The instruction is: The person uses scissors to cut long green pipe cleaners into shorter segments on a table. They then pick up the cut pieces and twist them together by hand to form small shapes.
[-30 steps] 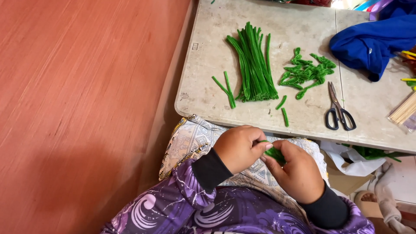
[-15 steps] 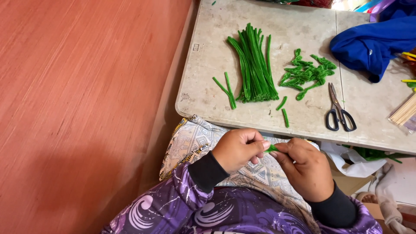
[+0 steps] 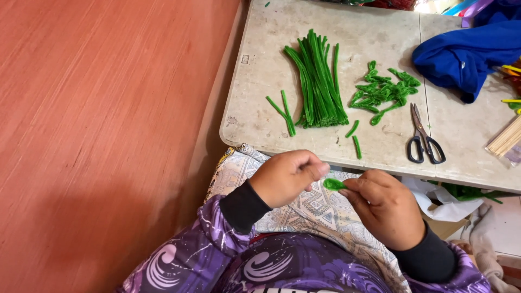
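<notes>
My right hand (image 3: 388, 207) pinches a small bent green pipe cleaner piece (image 3: 333, 184) between thumb and fingers, just below the near edge of the low grey table (image 3: 260, 76). My left hand (image 3: 287, 176) is curled beside it, its fingertips close to the piece's left end; whether they touch it I cannot tell. On the table lie a bundle of straight green pipe cleaners (image 3: 317, 81), a pile of bent green pieces (image 3: 382, 92), and a few short loose green pieces (image 3: 283, 111).
Black-handled scissors (image 3: 424, 138) lie right of the bent pile. A blue cloth (image 3: 467, 51) covers the table's far right, with pale wooden sticks (image 3: 503, 141) near its right edge. A patterned cloth (image 3: 320, 209) covers my lap. Reddish floor (image 3: 108, 135) stretches to the left.
Both hands have shifted slightly right and apart. The green piece now shows more clearly between them, held by the right hand.
</notes>
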